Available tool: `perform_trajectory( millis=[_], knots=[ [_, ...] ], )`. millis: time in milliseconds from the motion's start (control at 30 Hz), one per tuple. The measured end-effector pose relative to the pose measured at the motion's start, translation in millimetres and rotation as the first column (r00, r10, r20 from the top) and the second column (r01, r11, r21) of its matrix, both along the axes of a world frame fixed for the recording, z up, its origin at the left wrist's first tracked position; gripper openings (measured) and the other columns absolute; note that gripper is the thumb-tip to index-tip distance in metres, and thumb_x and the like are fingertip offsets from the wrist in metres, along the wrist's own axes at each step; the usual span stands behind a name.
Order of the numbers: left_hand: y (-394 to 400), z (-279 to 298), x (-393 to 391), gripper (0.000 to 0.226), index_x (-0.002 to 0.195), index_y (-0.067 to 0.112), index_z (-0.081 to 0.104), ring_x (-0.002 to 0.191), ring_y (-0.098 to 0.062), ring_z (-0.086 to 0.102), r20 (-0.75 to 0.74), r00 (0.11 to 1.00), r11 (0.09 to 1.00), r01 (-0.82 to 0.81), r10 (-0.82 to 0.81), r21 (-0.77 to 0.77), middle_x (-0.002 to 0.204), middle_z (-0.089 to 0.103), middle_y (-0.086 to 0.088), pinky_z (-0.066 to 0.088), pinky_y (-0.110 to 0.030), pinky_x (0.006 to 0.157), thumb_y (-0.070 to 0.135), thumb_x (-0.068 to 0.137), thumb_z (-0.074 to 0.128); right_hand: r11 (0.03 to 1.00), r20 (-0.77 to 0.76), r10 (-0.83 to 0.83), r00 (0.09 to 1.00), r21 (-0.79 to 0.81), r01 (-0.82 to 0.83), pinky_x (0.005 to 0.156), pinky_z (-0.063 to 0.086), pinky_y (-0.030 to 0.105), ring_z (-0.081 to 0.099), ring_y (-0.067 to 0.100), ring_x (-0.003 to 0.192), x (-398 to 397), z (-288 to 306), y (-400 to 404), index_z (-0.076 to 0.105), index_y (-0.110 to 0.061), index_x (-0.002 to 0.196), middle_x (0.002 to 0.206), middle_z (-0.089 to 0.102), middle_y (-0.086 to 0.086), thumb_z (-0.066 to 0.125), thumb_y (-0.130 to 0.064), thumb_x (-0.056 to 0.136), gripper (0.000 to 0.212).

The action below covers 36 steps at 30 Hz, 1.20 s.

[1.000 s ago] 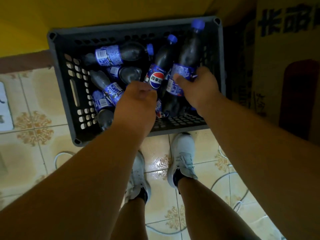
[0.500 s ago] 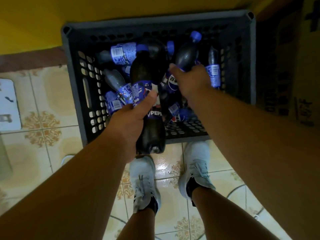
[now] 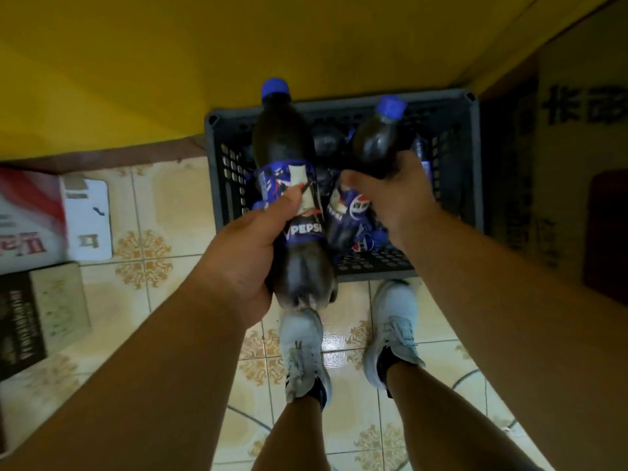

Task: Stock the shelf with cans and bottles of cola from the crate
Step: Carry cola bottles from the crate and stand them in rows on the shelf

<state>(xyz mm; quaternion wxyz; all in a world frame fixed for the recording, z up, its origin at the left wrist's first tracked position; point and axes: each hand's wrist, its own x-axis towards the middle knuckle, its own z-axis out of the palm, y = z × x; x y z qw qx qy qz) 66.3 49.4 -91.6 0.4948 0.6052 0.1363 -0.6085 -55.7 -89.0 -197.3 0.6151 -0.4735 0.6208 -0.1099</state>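
Cola bottles [image 3: 289, 144], gripped in both hands

A yellow wall [image 3: 170, 62] rises behind a floor [image 3: 163, 212] of pale tiles with brown ornaments at the corners. On the left lie a red-and-white carton [image 3: 30, 215] and a dark box [image 3: 20, 321]. On the right stands a brown cardboard box [image 3: 577, 137] printed with dark characters; two white sneakers [image 3: 302, 351] rest on the tiles.

"PEPSI" on L-hand bottle [image 3: 291, 185] label.
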Motion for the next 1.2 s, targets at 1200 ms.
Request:
perform_trajectory(
  millis=[1200],
  knots=[
    [196.3, 641.1, -140.5, 0.057, 0.109, 0.019, 0.066, 0.091, -0.027, 0.075, 0.714, 0.189, 0.670, -0.565, 0.674, -0.482, 0.098, 0.077, -0.007, 0.058, -0.047, 0.082, 0.060, 0.071, 0.060, 0.543, 0.599, 0.771, 0.218, -0.438, -0.717, 0.076, 0.062, 0.053, 0.077, 0.020, 0.078, -8.4, 733.8, 189.9, 0.054, -0.040, 0.103, 0.090, 0.077, -0.003, 0.068, -0.073, 0.062, 0.054]
  ],
)
